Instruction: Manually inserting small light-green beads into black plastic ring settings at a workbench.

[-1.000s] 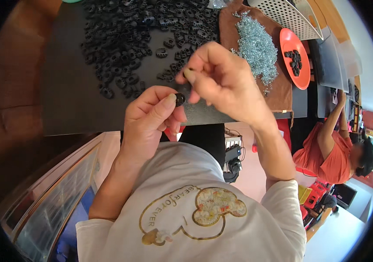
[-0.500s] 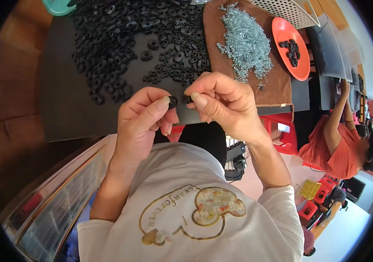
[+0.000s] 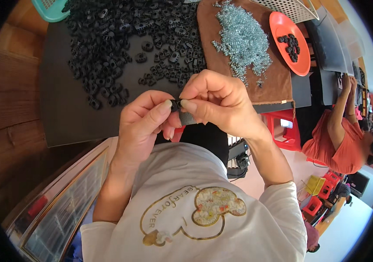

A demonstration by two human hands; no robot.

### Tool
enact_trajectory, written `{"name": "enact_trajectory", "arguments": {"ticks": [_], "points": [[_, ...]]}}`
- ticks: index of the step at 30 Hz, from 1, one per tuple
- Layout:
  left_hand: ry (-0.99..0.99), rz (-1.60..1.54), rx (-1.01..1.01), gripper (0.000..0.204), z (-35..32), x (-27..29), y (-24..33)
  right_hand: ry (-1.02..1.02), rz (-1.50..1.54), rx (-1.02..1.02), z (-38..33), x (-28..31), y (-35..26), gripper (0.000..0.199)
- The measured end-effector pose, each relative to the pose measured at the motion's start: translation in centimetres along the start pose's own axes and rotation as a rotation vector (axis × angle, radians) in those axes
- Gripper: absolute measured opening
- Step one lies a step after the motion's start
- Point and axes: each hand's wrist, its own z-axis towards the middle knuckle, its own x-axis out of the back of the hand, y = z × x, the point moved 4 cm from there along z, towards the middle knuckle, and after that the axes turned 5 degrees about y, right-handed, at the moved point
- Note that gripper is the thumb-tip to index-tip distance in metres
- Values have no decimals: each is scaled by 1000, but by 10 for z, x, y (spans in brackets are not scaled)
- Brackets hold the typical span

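My left hand (image 3: 145,120) pinches a small black plastic cord-lock body (image 3: 174,105) between thumb and fingers, just above the table's near edge. Against it my right hand (image 3: 217,100) presses, closed on a second small black cord-lock part that its fingertips mostly hide. The two parts meet at the fingertips; whether a spring sits between them I cannot tell. Beyond my hands, black cord-lock bodies (image 3: 101,56) lie heaped on the left, with smaller black parts (image 3: 173,72) nearer the middle. Small silvery springs (image 3: 245,43) are piled on a brown cloth (image 3: 276,89) to the right.
An orange plate (image 3: 300,66) holds several black cord locks at the right. A white perforated basket (image 3: 286,9) and a turquoise basket (image 3: 54,15) stand at the far edge of the dark table (image 3: 60,124). Another person (image 3: 339,146) works at the right, past a red stool (image 3: 278,131).
My right hand has moved left, closing the gap between its part and the one in my left hand. The parts now touch. The view has shifted slightly.
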Motion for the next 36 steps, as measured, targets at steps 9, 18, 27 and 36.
{"name": "enact_trajectory", "arguments": {"ticks": [9,18,27,36], "points": [[-32,47,53,19,3,1,-1,-40,20,-86,4,5,3,8],[-23,114,47,19,4,-1,0,-30,40,-111,5,6,6,10],[59,156,35,18,3,-2,-1,7,-69,-120,3,3,3,7],[-13,221,133,20,4,-4,-1,-62,-105,-12,1,5,-2,6]]}}
